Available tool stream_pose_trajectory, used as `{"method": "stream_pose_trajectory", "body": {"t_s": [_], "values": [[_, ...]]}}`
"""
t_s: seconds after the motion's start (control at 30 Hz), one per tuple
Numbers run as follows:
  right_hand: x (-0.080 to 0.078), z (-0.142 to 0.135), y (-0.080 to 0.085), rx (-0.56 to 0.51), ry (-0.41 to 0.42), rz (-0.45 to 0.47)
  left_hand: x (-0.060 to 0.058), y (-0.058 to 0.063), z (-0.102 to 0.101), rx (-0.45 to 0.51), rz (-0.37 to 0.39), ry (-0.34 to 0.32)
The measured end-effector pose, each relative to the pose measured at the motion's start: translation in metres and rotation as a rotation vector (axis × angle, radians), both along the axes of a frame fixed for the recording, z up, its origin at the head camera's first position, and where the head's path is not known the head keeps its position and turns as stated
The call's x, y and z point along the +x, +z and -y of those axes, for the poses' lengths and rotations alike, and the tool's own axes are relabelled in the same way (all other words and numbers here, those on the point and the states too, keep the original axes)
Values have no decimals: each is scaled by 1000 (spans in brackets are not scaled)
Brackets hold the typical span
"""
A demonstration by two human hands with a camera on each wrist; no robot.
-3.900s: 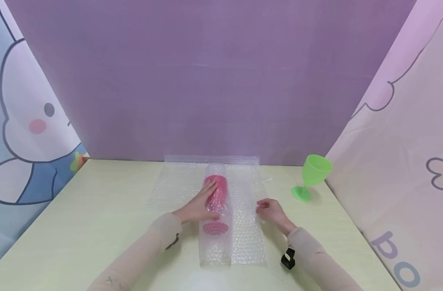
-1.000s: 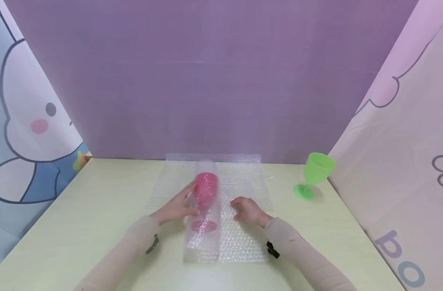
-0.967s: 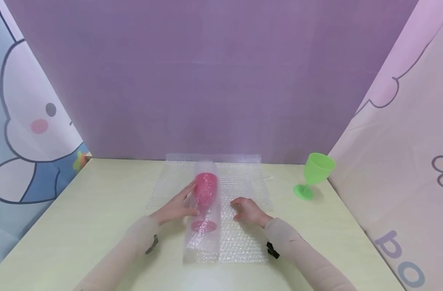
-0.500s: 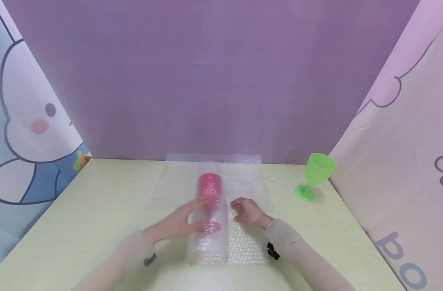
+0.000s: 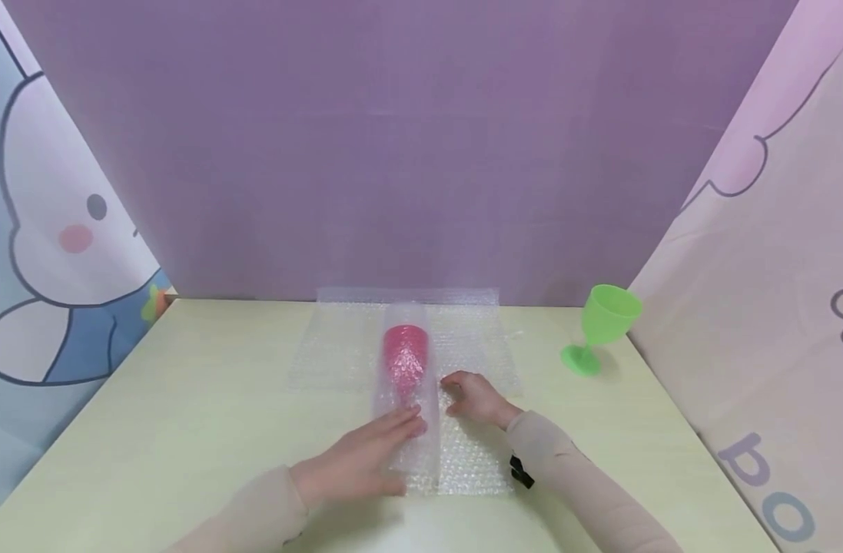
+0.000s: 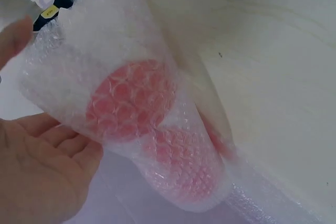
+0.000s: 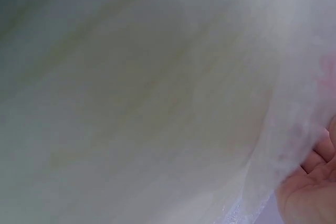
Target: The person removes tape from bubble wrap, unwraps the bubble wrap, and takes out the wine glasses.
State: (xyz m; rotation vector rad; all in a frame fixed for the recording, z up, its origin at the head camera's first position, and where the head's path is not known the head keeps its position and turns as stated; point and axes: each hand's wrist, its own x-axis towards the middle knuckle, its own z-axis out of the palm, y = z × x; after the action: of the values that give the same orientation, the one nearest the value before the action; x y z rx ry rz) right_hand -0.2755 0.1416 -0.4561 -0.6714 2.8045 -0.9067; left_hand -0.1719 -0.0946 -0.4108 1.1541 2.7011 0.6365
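A pink goblet lies rolled inside clear bubble wrap, its bowl toward the back wall. My left hand reaches across the near end of the roll, hiding the goblet's foot in the head view. Its fingers are extended. In the left wrist view the goblet's round foot shows through the bubbles, and the left fingertips are at the edge of the wrap. Just right of the roll, my right hand rests over the flat part of the wrap, fingers loosely curved and thumb apart.
A green goblet stands upright at the back right of the pale table. The wrap's far edge lies at the foot of the purple back wall. Printed cloth panels flank the table.
My left hand has slid from beside the goblet's bowl toward the near end of the roll. The roll has shifted slightly right in the last second. Earlier, my right hand moved left from the wrap's edge.
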Motion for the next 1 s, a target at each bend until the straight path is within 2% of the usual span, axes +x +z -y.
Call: {"method": "stream_pose_trajectory", "body": {"t_s": [0.27,0.37,0.63,0.87,1.0], "values": [[-1,-1,1,-7,31,-39,2,-1,0,39,-145,54],[0,-1,2,-4,29,-32,3,-2,1,37,-167,80],[3,0,3,-2,-7,25,5,-11,10,78,-160,158],[2,0,3,1,7,32,8,-18,25,232,-112,243],[1,0,3,8,3,26,10,-18,36,310,-81,330]]}}
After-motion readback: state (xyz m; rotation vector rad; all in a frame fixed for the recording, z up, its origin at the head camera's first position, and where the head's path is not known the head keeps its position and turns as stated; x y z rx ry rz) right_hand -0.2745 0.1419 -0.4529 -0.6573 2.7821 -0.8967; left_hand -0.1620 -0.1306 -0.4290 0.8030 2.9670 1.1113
